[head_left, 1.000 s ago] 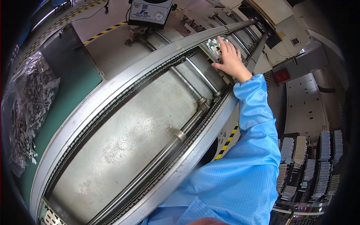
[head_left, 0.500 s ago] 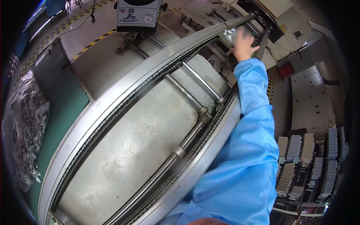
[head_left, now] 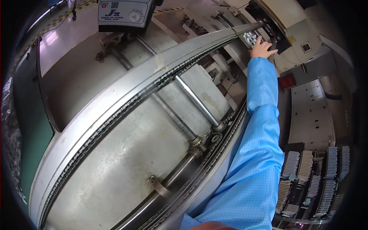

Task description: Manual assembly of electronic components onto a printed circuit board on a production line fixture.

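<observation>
My right hand (head_left: pixel 262 50), in a blue checked sleeve (head_left: pixel 262 111), reaches out to the far end of a metal chain conveyor (head_left: pixel 115 92). Its fingers are spread apart. Just beyond the fingertips lies a cluster of small white and silvery parts (head_left: pixel 250 37), apparently on a board between the rails. Whether a finger touches them I cannot make out. Nothing shows in the grasp. My left hand is out of view.
Between the rails run a threaded rod (head_left: pixel 174 115) and smooth shafts (head_left: pixel 197 101) over a metal pan. A grey ion blower unit (head_left: pixel 124 14) stands beyond the far rail. Machine housing (head_left: pixel 293 28) rises past the hand. Racks of slatted trays (head_left: pixel 306 180) stand at right.
The whole view has shifted, with the blower now further left and the rails lower. My right hand, blurred before, is now sharp, at the near right side of the small parts.
</observation>
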A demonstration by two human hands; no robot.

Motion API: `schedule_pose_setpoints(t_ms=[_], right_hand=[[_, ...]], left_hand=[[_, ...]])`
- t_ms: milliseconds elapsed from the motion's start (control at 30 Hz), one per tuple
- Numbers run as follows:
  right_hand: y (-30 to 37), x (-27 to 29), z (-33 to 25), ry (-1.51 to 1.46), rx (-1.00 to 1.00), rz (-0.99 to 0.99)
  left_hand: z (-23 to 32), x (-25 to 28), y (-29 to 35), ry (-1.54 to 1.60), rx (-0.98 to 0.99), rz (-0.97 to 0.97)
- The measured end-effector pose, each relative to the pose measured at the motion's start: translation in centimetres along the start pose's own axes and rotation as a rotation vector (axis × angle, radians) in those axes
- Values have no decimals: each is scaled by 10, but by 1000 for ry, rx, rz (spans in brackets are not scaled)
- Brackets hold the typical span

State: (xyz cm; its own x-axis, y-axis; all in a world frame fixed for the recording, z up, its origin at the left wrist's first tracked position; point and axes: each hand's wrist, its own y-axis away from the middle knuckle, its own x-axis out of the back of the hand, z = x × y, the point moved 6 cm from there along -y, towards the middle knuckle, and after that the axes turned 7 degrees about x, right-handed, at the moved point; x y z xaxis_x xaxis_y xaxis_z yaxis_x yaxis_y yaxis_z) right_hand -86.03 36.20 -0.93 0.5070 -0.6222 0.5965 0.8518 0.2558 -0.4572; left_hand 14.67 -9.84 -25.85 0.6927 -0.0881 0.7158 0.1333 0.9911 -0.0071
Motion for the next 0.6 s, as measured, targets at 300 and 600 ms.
schedule_pose_setpoints(t_ms=[300, 600], right_hand=[[77, 128, -7, -292, 79, 860], [331, 415, -35, -1409, 995, 1018]], left_hand=[[-49, 177, 60, -90, 203, -1], [86, 285, 231, -166, 311, -251]])
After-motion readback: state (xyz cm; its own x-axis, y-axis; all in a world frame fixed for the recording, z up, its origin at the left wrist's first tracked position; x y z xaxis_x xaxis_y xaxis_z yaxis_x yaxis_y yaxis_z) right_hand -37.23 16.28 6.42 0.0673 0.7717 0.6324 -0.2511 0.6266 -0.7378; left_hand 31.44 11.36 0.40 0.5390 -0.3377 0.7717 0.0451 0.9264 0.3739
